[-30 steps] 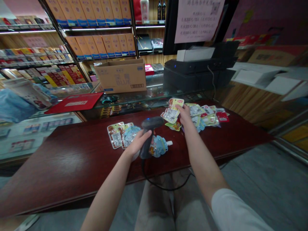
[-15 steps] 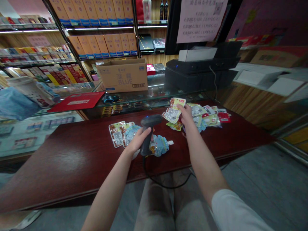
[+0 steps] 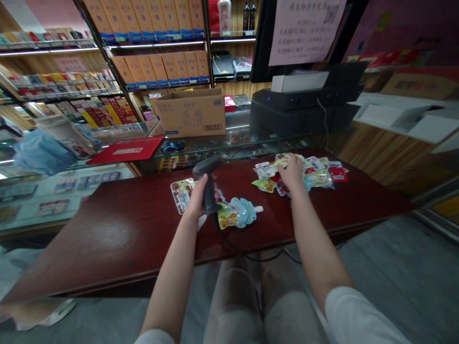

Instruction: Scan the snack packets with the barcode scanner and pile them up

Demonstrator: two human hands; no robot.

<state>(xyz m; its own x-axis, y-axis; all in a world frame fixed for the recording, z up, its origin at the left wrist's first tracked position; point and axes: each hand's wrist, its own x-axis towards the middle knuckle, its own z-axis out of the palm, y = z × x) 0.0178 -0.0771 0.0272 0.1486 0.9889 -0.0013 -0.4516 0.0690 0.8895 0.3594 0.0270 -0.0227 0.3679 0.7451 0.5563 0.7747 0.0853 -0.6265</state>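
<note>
My left hand is wrapped around the handle of a black barcode scanner, held above the table with its head pointing away. Under and beside it lie a snack packet with a white label and a light-blue spouted pouch with a white cap. At the pile on the right, my right hand has its thumb and fingers on a yellow-and-white snack packet; the fingertips are partly hidden. More packets and a green pouch overlap around that hand.
The dark red table has a cardboard box behind it on a glass counter. A red folder and a computer mouse lie there too. Black checkout equipment stands at the back right. The scanner's cable hangs over the table's front edge.
My right hand has gone right and lowered the snack packet from the air onto the pile. The scanner has moved left and tilted, uncovering more of the blue pouch.
</note>
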